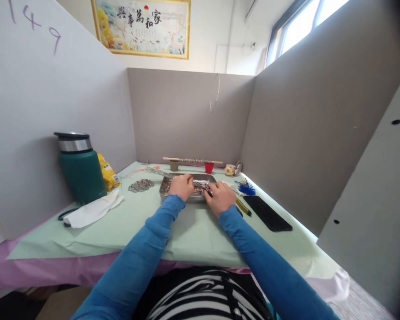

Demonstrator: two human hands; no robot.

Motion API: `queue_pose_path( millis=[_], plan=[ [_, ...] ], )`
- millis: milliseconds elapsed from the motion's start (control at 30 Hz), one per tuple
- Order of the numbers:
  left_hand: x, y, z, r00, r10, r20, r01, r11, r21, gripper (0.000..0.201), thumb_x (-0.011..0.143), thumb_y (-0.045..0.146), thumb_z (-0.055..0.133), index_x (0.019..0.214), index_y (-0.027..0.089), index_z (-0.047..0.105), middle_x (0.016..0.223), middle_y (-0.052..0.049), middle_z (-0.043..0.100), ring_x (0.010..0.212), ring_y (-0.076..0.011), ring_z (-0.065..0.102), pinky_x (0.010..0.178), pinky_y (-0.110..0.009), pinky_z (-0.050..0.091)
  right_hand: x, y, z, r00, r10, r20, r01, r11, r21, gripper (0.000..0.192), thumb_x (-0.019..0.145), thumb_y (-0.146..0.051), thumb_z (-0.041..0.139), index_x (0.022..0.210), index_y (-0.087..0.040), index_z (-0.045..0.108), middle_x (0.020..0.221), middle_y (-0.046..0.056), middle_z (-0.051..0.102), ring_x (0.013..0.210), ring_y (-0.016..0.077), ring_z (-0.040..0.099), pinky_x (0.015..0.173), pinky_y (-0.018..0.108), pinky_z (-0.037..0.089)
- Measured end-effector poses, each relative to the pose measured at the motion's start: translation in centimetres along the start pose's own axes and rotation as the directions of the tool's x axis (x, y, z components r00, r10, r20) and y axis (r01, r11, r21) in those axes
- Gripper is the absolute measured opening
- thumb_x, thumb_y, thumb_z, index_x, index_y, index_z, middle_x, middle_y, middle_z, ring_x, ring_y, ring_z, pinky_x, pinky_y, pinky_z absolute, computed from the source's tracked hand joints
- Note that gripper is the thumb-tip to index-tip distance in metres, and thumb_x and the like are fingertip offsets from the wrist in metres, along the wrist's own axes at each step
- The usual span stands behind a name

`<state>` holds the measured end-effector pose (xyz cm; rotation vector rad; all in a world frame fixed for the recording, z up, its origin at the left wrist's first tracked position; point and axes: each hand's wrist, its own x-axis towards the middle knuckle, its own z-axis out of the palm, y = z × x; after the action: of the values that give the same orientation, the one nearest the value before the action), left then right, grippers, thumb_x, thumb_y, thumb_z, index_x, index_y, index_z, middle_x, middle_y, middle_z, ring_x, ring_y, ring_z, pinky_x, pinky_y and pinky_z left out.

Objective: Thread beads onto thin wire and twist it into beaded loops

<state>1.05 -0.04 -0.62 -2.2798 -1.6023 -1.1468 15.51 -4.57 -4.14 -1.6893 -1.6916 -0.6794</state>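
Observation:
My left hand (182,186) is closed around a bundle of thin silvery wires (155,171), whose loose ends fan out to the left. Just to its right, my right hand (221,198) is closed on a slim dark tool (208,192) that points toward the wires; the fingers cover most of it, so its kind is not plain. Both hands are over a metal tray (163,195) holding small multicoloured beads (197,191). A yellow-and-black handle (243,207) lies close beside my right hand.
A beaded stick (196,160) rests across a brown cup (174,165) and a red cup (209,167). Left are a beaded wire piece (141,185), white tissue (95,209) and a green flask (82,171). Right are blue tassels (246,187) and a black phone (267,213). Partitions enclose the table.

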Motion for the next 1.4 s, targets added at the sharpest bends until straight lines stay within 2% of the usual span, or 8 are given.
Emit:
queue_pose_path(
  millis=[267, 500, 900, 1000, 1133, 1200, 1300, 1400],
  plan=[
    [0.2, -0.1, 0.0, 1.0, -0.01, 0.002, 0.01, 1.0, 0.011, 0.029, 0.082, 0.025, 0.043, 0.091, 0.019, 0.07, 0.087, -0.007, 0.071, 0.084, -0.0191, 0.063, 0.077, -0.026, 0.042, 0.1, 0.2, -0.2, 1.0, 0.011, -0.008, -0.011, 1.0, 0.001, 0.027, 0.082, -0.04, 0.049, 0.095, -0.025, 0.066, 0.085, 0.006, 0.06, 0.084, 0.0203, 0.049, 0.062, 0.029, 0.026],
    [0.1, 0.0, -0.5, 0.998, -0.068, -0.004, 0.068, 0.997, 0.026, 0.031, 0.084, 0.028, 0.042, 0.093, 0.018, 0.07, 0.089, -0.008, 0.07, 0.086, -0.0192, 0.063, 0.079, -0.026, 0.042, 0.0, 0.0, -0.6, 1.0, 0.002, -0.015, -0.002, 1.0, 0.022, 0.028, 0.081, -0.04, 0.05, 0.097, -0.024, 0.066, 0.088, 0.007, 0.059, 0.087, 0.0213, 0.048, 0.066, 0.029, 0.028],
    [-0.2, 0.3, 0.0, 0.997, 0.045, 0.055, -0.045, 0.999, -0.006, 0.029, 0.082, 0.025, 0.044, 0.091, 0.018, 0.07, 0.086, -0.009, 0.07, 0.082, -0.0198, 0.063, 0.078, -0.027, 0.043, 0.1, -0.3, -0.9, 0.993, -0.02, 0.115, 0.026, 0.999, -0.045, 0.025, 0.083, -0.039, 0.049, 0.096, -0.025, 0.065, 0.092, 0.007, 0.06, 0.088, 0.0211, 0.05, 0.063, 0.029, 0.03],
    [-0.1, 0.4, -0.1, 0.995, 0.077, 0.071, -0.078, 0.997, 0.002, 0.028, 0.081, 0.023, 0.045, 0.089, 0.017, 0.071, 0.085, -0.009, 0.07, 0.081, -0.0202, 0.063, 0.078, -0.028, 0.043, 0.4, -0.1, -0.9, 0.992, -0.013, 0.127, 0.02, 0.998, -0.053, 0.025, 0.083, -0.04, 0.049, 0.096, -0.026, 0.065, 0.091, 0.006, 0.06, 0.087, 0.0206, 0.051, 0.062, 0.029, 0.029],
    [0.2, 0.2, -0.5, 0.994, 0.083, 0.073, -0.078, 0.994, -0.073, 0.026, 0.077, 0.021, 0.048, 0.085, 0.017, 0.072, 0.082, -0.009, 0.071, 0.08, -0.0203, 0.063, 0.077, -0.027, 0.043, 0.7, 0.2, -1.1, 0.993, 0.019, 0.118, -0.016, 0.999, -0.029, 0.023, 0.082, -0.04, 0.051, 0.094, -0.027, 0.066, 0.088, 0.004, 0.061, 0.087, 0.0197, 0.052, 0.062, 0.028, 0.03],
    [0.3, 0.0, -0.6, 0.996, 0.053, 0.067, -0.044, 0.99, -0.135, 0.024, 0.076, 0.022, 0.049, 0.082, 0.017, 0.072, 0.078, -0.008, 0.07, 0.077, -0.0194, 0.063, 0.074, -0.027, 0.044, 0.8, 0.4, -1.1, 0.994, 0.023, 0.106, -0.022, 1.0, -0.012, 0.023, 0.081, -0.04, 0.052, 0.094, -0.027, 0.067, 0.088, 0.004, 0.061, 0.087, 0.0193, 0.052, 0.062, 0.028, 0.03],
    [0.5, -0.5, -0.5, 0.993, -0.084, 0.083, 0.103, 0.958, -0.267, 0.023, 0.077, 0.025, 0.048, 0.077, 0.018, 0.071, 0.063, -0.005, 0.067, 0.062, -0.0157, 0.061, 0.065, -0.024, 0.045, 0.8, 0.7, -1.0, 0.995, 0.051, 0.088, -0.053, 0.998, 0.018, 0.025, 0.081, -0.04, 0.051, 0.096, -0.027, 0.067, 0.089, 0.004, 0.062, 0.087, 0.0187, 0.053, 0.064, 0.028, 0.032],
    [0.5, -0.9, -0.3, 0.962, -0.21, 0.177, 0.269, 0.851, -0.45, 0.023, 0.078, 0.028, 0.048, 0.073, 0.016, 0.067, 0.052, -0.001, 0.06, 0.041, -0.0107, 0.051, 0.05, -0.023, 0.042, 0.8, 1.2, -0.5, 0.989, 0.106, 0.1, -0.113, 0.991, 0.066, 0.028, 0.081, -0.042, 0.051, 0.099, -0.026, 0.067, 0.089, 0.005, 0.063, 0.085, 0.0188, 0.055, 0.065, 0.028, 0.034]
  ],
)
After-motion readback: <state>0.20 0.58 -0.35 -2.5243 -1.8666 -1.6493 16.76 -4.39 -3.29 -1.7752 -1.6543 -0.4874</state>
